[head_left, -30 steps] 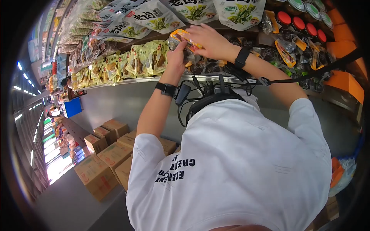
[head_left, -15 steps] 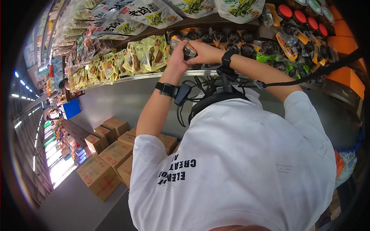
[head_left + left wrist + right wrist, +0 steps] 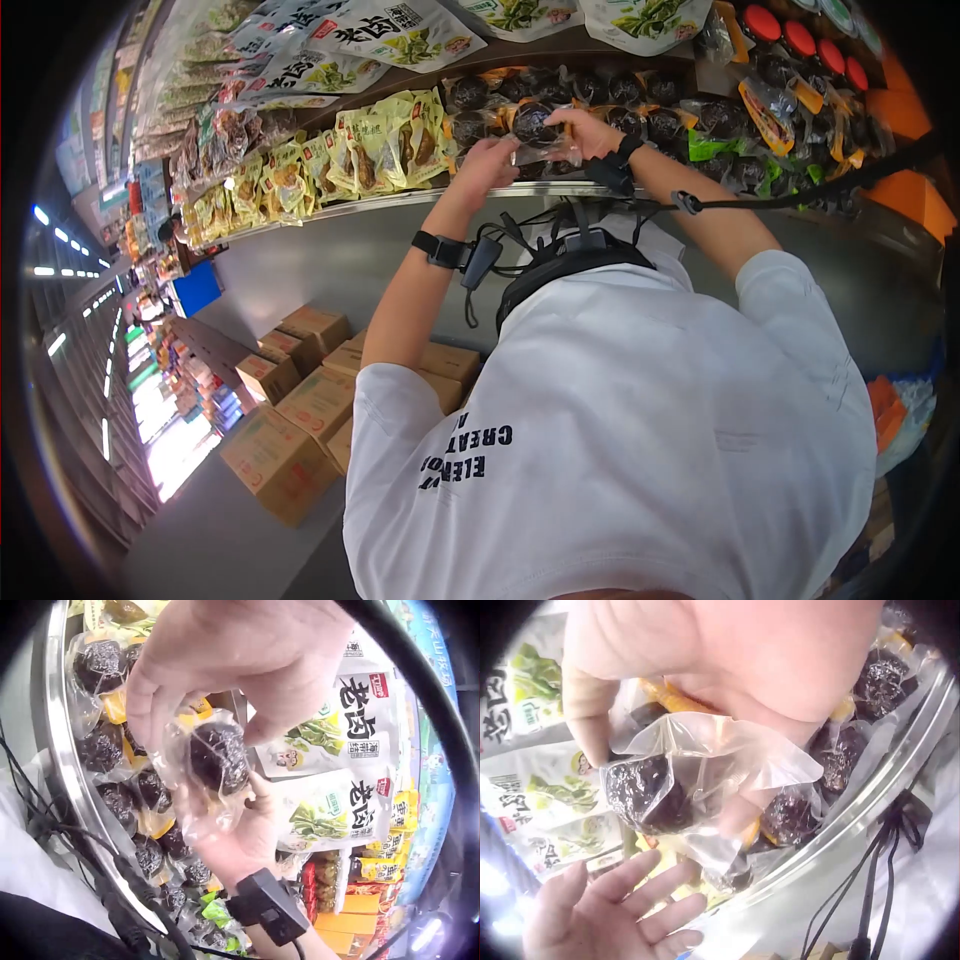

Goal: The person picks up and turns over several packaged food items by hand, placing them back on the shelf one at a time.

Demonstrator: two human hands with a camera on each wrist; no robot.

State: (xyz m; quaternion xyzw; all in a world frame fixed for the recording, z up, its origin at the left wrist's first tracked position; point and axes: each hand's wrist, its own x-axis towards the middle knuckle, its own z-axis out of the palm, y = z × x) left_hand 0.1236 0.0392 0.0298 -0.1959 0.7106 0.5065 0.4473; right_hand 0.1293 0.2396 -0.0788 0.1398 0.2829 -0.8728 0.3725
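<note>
While we pinch a clear plastic pouch with one dark, glossy, round item (image 3: 646, 796) in our right hand (image 3: 588, 134), our left hand (image 3: 619, 919) spreads its fingers just beside it, over a metal-edged shelf (image 3: 55, 682) bearing similar dark pouches (image 3: 625, 88) and yellow-green packets (image 3: 360, 150).

Beyond the bagged dark ball (image 3: 533, 124), white pouches (image 3: 645, 20) are cut off by the head view's edge; far left of it, distant goods (image 3: 200, 385) are blurred.
</note>
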